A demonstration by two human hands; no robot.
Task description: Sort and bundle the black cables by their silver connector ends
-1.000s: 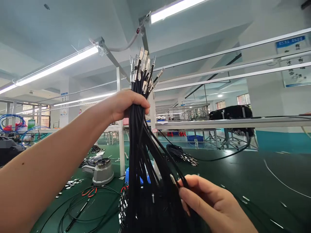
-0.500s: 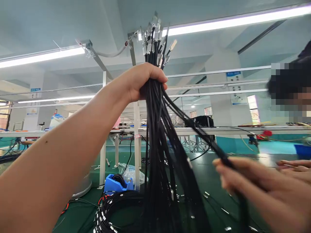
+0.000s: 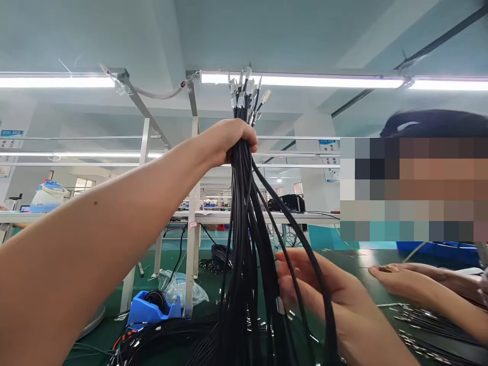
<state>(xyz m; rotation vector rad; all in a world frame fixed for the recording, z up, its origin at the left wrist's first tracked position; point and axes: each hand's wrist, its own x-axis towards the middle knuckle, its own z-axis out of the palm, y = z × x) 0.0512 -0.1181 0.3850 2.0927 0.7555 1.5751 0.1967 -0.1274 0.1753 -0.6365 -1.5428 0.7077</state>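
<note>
My left hand (image 3: 229, 145) is raised high and closed around a thick bundle of black cables (image 3: 244, 234). Their metal-tipped ends (image 3: 246, 91) stick up above the fist, and the strands hang down to a coil on the green table (image 3: 343, 256). My right hand (image 3: 324, 300) is lower, at the right side of the hanging strands. Its fingers are stretched out towards the bundle, and one loose cable (image 3: 305, 254) lies across them.
A co-worker sits at the right, with a hand (image 3: 404, 282) resting on the table beside more cables (image 3: 430, 325). A blue tape dispenser (image 3: 152, 307), a plastic bag (image 3: 179, 287) and a white frame post (image 3: 192, 254) stand at the left. A shelf (image 3: 95, 216) runs behind.
The view has swung right and the co-worker has come into sight. My right hand let go of the strand it pulled aside and moved back to the bundle with its fingers stretched out. The left fist still holds.
</note>
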